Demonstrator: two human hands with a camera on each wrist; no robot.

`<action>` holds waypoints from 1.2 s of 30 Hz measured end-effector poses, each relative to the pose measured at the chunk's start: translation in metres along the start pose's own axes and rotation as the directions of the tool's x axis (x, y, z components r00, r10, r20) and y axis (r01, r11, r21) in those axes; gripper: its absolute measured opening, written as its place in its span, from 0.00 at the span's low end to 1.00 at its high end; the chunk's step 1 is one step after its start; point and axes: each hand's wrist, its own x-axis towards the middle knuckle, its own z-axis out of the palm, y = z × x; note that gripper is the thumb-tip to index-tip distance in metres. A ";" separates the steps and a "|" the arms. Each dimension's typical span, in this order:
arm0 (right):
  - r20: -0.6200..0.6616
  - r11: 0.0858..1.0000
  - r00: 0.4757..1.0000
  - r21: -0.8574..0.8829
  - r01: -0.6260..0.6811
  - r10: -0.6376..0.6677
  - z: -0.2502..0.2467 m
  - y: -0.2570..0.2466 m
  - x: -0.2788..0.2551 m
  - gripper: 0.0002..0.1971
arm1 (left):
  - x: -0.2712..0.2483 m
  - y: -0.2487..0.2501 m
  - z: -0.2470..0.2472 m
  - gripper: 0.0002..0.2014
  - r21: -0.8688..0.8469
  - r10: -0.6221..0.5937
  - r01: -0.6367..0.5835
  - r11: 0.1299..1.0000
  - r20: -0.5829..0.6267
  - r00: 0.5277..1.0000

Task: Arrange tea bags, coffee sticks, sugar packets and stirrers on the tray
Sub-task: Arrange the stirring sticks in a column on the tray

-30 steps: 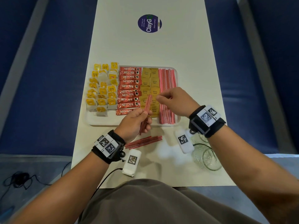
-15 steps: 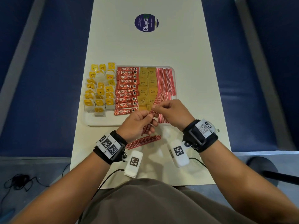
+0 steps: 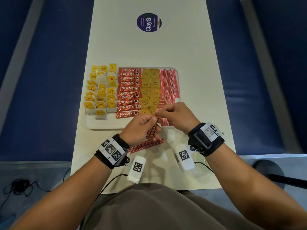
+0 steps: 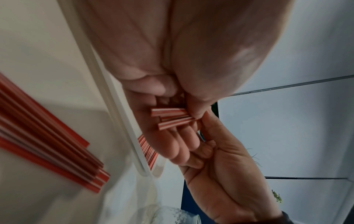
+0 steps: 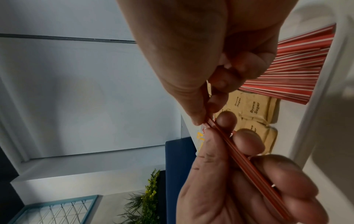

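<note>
A white tray [image 3: 93, 126] holds yellow tea bags [image 3: 101, 90], red Nescafe coffee sticks [image 3: 128, 92], brown sugar packets [image 3: 150, 87] and rows of red-and-white stirrers [image 3: 168, 83]. Over the tray's near edge my left hand [image 3: 141, 128] grips a small bundle of stirrers [image 3: 152, 128] [image 4: 170, 119] [image 5: 247, 165]. My right hand [image 3: 176, 115] pinches the top end of that bundle between thumb and forefinger. More loose stirrers [image 3: 146, 145] lie on the table just below my left hand.
The tray sits on a long cream table [image 3: 149, 47] with a purple round sticker [image 3: 148, 22] at the far end. A clear glass jar [image 3: 201, 161] stands near the front edge under my right wrist. Blue benches flank the table.
My right hand came back from the stirrer row on the tray to the bundle in my left hand and now pinches its top end. The left hand has barely moved.
</note>
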 end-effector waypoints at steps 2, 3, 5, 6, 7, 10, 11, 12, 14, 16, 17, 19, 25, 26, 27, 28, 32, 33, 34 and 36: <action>0.009 1.000 1.000 -0.021 -0.009 0.010 -0.002 -0.003 0.001 0.19 | 0.000 0.001 0.002 0.13 0.003 -0.009 0.009 1.000 0.008 1.000; 0.010 0.999 1.000 -0.038 -0.017 0.018 -0.004 -0.005 0.002 0.18 | 0.000 0.001 0.002 0.14 0.018 -0.013 0.013 1.000 0.008 1.000; 0.005 0.996 0.999 -0.080 -0.033 0.034 -0.015 -0.012 0.005 0.16 | 0.002 -0.001 0.002 0.13 0.090 -0.003 0.004 0.996 -0.003 1.000; 0.002 0.994 0.999 -0.103 -0.041 0.041 -0.023 -0.016 0.009 0.15 | 0.002 -0.003 0.002 0.12 0.150 0.014 -0.012 0.989 -0.011 1.000; -0.001 0.991 0.999 -0.126 -0.050 0.051 -0.032 -0.021 0.012 0.15 | 0.002 -0.005 0.000 0.10 0.231 0.042 -0.037 0.972 -0.017 0.999; -0.049 0.977 0.996 -0.198 -0.082 0.073 -0.060 -0.034 0.030 0.14 | 0.002 -0.012 -0.005 0.07 0.579 0.155 -0.130 0.805 0.006 0.988; -0.072 0.971 0.994 -0.219 -0.095 0.081 -0.067 -0.036 0.037 0.13 | 0.001 -0.014 -0.006 0.06 0.655 0.173 -0.144 0.742 0.020 0.985; -0.088 0.963 0.992 -0.243 -0.114 0.095 -0.072 -0.036 0.044 0.13 | 0.000 -0.015 -0.007 0.06 0.700 0.177 -0.145 0.699 0.028 0.984; -0.098 0.930 0.985 -0.325 -0.168 0.144 -0.076 -0.032 0.055 0.13 | -0.001 -0.016 -0.008 0.07 0.736 0.167 -0.139 0.663 0.035 0.985; -0.096 0.883 0.974 -0.411 -0.224 0.203 -0.074 -0.023 0.062 0.12 | -0.002 -0.018 -0.009 0.06 0.747 0.159 -0.129 0.652 0.031 0.987; -0.101 0.862 0.969 -0.444 -0.245 0.224 -0.072 -0.019 0.064 0.12 | -0.002 -0.019 -0.009 0.06 0.749 0.155 -0.123 0.651 0.027 0.987; -0.110 0.821 0.961 -0.501 -0.273 0.252 -0.067 -0.011 0.066 0.12 | -0.004 -0.021 -0.010 0.07 0.745 0.149 -0.114 0.657 0.020 0.989; -0.125 0.752 0.953 -0.589 -0.296 0.277 -0.058 0.006 0.071 0.10 | -0.008 -0.027 -0.013 0.07 0.752 0.141 -0.108 0.650 0.020 0.990; -0.134 0.743 0.953 -0.600 -0.296 0.271 -0.057 0.007 0.071 0.10 | -0.008 -0.028 -0.013 0.07 0.757 0.140 -0.107 0.644 0.021 0.990; -0.140 0.734 0.954 -0.612 -0.294 0.266 -0.056 0.007 0.071 0.11 | -0.009 -0.028 -0.013 0.07 0.760 0.139 -0.107 0.641 0.022 0.990; -0.145 0.726 0.954 -0.622 -0.294 0.262 -0.055 0.008 0.071 0.12 | -0.010 -0.029 -0.013 0.08 0.763 0.139 -0.107 0.638 0.023 0.990; -0.150 0.703 0.958 -0.653 -0.282 0.244 -0.053 0.009 0.071 0.18 | -0.012 -0.028 -0.014 0.09 0.768 0.135 -0.102 0.633 0.020 0.991; -0.155 0.697 0.960 -0.661 -0.277 0.234 -0.053 0.008 0.071 0.18 | -0.012 -0.028 -0.014 0.09 0.768 0.135 -0.101 0.632 0.018 0.991; -0.162 0.694 0.961 -0.666 -0.273 0.223 -0.055 0.007 0.071 0.18 | -0.013 -0.028 -0.015 0.09 0.770 0.136 -0.100 0.630 0.017 0.991; -0.179 0.682 0.965 -0.682 -0.263 0.193 -0.058 0.003 0.071 0.17 | -0.014 -0.028 -0.016 0.09 0.775 0.136 -0.096 0.625 0.013 0.991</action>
